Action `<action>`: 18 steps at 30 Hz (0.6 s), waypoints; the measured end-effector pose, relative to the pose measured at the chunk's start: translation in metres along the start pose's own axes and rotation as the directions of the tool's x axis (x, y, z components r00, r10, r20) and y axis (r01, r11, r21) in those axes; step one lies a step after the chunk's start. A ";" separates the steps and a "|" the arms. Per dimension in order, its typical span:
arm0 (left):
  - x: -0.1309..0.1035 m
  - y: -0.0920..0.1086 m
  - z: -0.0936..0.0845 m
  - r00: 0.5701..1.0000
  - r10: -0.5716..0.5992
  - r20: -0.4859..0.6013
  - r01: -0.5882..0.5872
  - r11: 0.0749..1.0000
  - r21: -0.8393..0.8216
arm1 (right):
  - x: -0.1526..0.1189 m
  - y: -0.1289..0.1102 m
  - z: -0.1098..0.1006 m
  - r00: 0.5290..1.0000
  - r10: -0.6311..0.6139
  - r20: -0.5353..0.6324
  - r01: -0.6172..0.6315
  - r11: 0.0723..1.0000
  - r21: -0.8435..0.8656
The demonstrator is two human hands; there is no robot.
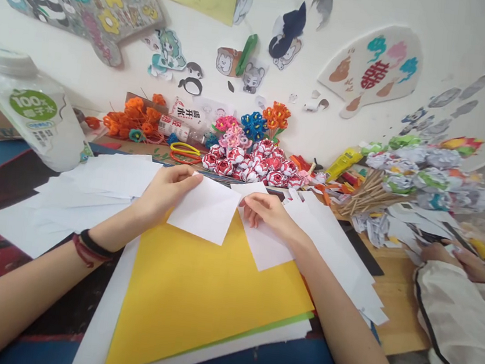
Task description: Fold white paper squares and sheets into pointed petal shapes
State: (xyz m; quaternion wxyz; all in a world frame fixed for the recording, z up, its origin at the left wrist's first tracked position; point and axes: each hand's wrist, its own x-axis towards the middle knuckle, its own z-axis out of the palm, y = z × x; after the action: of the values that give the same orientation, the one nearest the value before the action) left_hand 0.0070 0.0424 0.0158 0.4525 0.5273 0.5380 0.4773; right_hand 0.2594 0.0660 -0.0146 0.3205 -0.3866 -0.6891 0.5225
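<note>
My left hand (pixel 174 189) is closed on a small white paper square (pixel 207 207), with the thumb on top near its upper left corner. The square is raised and tilted above a large yellow sheet (pixel 211 301). My right hand (pixel 268 211) is beside the square's right corner, its fingers loosely curled and apart. Its fingertips come close to that corner; whether they touch it I cannot tell. Under the right hand, another white paper piece (pixel 265 246) lies on the yellow sheet. Green and white sheets show below the yellow one.
White paper stacks (pixel 88 188) lie left and right of the yellow sheet. A white bottle (pixel 36 106) stands at the left. Along the wall are red-and-white paper flowers (pixel 257 163) and a stick-stemmed paper bouquet (pixel 428 168). At the right sits another person, white sleeve (pixel 451 311) in view.
</note>
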 end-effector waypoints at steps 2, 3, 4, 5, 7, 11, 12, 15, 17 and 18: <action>-0.002 0.000 0.003 1.000 0.006 0.001 -0.006 1.000 0.013 | -0.001 -0.002 0.002 0.999 0.015 0.047 -0.015 1.000 0.004; -0.003 0.000 0.004 1.000 0.009 0.000 -0.009 1.000 0.022 | -0.001 -0.003 0.002 0.997 0.021 0.076 -0.022 1.000 0.014; -0.003 0.000 0.005 1.000 0.013 0.000 -0.013 0.999 0.032 | -0.001 -0.004 0.002 0.994 0.024 0.103 -0.027 0.999 0.024; -0.004 -0.001 0.005 1.000 0.018 0.003 -0.018 0.999 0.045 | -0.002 -0.005 0.003 0.992 0.024 0.121 -0.028 0.999 0.031; -0.004 -0.002 0.006 0.999 0.029 0.020 -0.030 0.997 0.065 | -0.002 -0.006 0.002 0.992 0.024 0.127 -0.029 0.999 0.037; -0.003 -0.007 0.008 0.995 0.068 0.067 -0.073 0.994 0.081 | -0.001 -0.005 0.000 0.998 0.035 0.055 -0.038 0.998 0.056; -0.003 -0.008 0.009 0.993 0.083 0.081 -0.090 0.993 0.082 | -0.001 -0.004 -0.001 0.999 0.038 0.030 -0.039 0.997 0.062; -0.003 -0.011 0.008 0.985 0.122 0.125 -0.138 0.981 0.135 | -0.001 -0.003 -0.005 0.998 0.041 -0.039 -0.038 0.997 0.067; -0.003 -0.013 0.007 0.979 0.144 0.144 -0.178 0.948 0.263 | -0.001 -0.002 -0.007 0.996 0.042 -0.076 -0.036 0.997 0.075; -0.004 -0.014 0.006 0.975 0.165 0.150 -0.208 0.916 0.343 | -0.001 -0.002 -0.008 0.995 0.045 -0.092 -0.038 0.996 0.082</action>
State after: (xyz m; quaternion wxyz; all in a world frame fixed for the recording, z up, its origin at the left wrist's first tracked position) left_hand 0.0115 0.0392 0.0014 0.3329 0.6766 0.5351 0.3809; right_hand 0.2657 0.0688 -0.0106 0.3568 -0.4116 -0.6437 0.5376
